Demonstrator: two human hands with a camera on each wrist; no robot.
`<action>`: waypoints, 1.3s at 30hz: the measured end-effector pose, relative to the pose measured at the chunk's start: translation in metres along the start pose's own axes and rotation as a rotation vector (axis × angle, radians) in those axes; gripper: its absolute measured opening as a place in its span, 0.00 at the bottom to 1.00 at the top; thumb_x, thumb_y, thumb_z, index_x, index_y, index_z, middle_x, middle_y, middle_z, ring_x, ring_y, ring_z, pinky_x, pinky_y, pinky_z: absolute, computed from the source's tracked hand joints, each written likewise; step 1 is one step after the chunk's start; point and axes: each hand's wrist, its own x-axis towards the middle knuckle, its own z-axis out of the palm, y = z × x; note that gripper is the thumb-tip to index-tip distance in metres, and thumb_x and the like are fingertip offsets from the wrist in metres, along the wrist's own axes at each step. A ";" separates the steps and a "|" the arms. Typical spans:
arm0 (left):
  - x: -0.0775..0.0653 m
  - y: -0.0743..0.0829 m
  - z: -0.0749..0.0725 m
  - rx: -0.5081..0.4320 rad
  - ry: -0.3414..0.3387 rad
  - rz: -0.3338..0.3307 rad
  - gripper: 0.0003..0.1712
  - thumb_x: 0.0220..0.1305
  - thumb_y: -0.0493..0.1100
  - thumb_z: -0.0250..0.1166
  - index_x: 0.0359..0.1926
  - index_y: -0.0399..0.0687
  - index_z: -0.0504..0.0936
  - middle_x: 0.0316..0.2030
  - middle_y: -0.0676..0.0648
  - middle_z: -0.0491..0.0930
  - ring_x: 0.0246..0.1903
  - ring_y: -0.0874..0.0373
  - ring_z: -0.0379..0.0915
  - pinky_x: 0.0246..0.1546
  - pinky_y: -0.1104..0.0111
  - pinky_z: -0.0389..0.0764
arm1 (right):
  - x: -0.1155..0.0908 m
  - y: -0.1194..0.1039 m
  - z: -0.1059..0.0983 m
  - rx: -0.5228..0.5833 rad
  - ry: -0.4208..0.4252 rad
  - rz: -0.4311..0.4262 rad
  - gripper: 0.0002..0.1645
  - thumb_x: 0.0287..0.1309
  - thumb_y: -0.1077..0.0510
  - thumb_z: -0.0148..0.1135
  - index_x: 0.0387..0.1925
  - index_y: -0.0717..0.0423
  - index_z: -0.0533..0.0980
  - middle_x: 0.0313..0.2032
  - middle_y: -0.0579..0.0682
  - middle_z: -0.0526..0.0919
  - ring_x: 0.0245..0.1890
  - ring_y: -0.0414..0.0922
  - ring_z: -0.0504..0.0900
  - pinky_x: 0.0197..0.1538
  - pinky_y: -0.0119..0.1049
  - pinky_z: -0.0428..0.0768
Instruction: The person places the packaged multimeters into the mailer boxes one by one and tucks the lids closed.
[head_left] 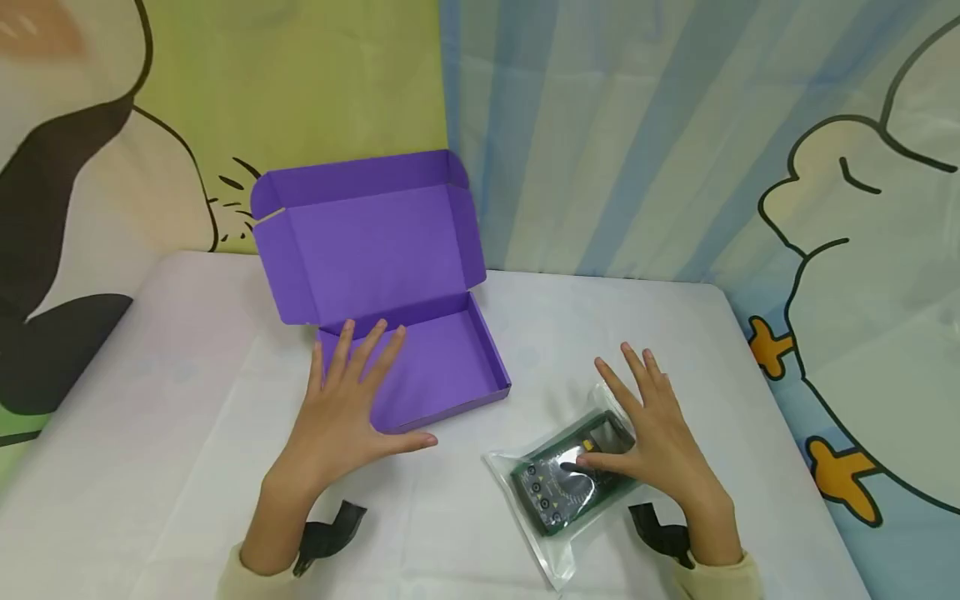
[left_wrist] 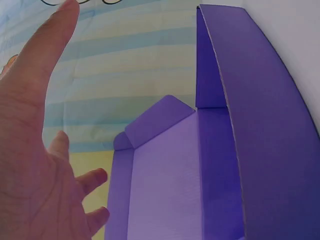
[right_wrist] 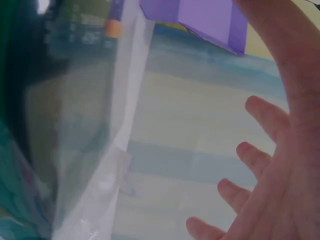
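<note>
A purple cardboard box (head_left: pixel 442 358) stands with its lid (head_left: pixel 367 242) raised at the back, and nothing shows on the visible part of its floor. My left hand (head_left: pixel 337 417) is spread over the box's front left corner and hides it, holding nothing. To the right of the box lies a clear plastic bag (head_left: pixel 557 560) with a green and dark electronic board-like device (head_left: pixel 551 487) inside. Over the bag's right end hovers my right hand (head_left: pixel 660 433), fingers straight and apart. In the right wrist view the bag (right_wrist: pixel 95 200) and the spread hand (right_wrist: pixel 290 175) are apart.
A white-covered table (head_left: pixel 187 358) carries the box and bag. Behind it hangs a printed cloth (head_left: pixel 600 150) with cartoon figures. Black straps (head_left: pixel 330 533) show beside both wrists.
</note>
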 end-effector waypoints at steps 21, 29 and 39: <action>-0.045 -0.046 0.016 -0.527 0.086 -0.235 0.80 0.38 0.51 0.84 0.77 0.65 0.31 0.76 0.43 0.29 0.69 0.31 0.47 0.59 0.35 0.64 | -0.008 0.005 0.009 -0.068 -0.424 -0.255 0.71 0.21 0.32 0.81 0.72 0.41 0.61 0.69 0.51 0.66 0.69 0.62 0.60 0.63 0.66 0.66; -0.053 -0.051 0.047 -0.612 0.175 -0.272 0.64 0.41 0.40 0.82 0.73 0.41 0.50 0.70 0.34 0.42 0.67 0.33 0.52 0.56 0.41 0.72 | -0.001 -0.003 0.009 -0.227 -0.566 -0.274 0.73 0.20 0.33 0.83 0.73 0.38 0.57 0.68 0.53 0.65 0.68 0.63 0.61 0.60 0.66 0.69; -0.055 -0.061 0.058 -0.678 0.214 -0.288 0.48 0.48 0.37 0.78 0.69 0.45 0.63 0.70 0.42 0.52 0.64 0.42 0.60 0.58 0.66 0.75 | 0.009 0.000 0.007 -0.280 -0.484 -0.376 0.64 0.22 0.37 0.84 0.67 0.42 0.66 0.58 0.48 0.75 0.59 0.57 0.71 0.51 0.60 0.78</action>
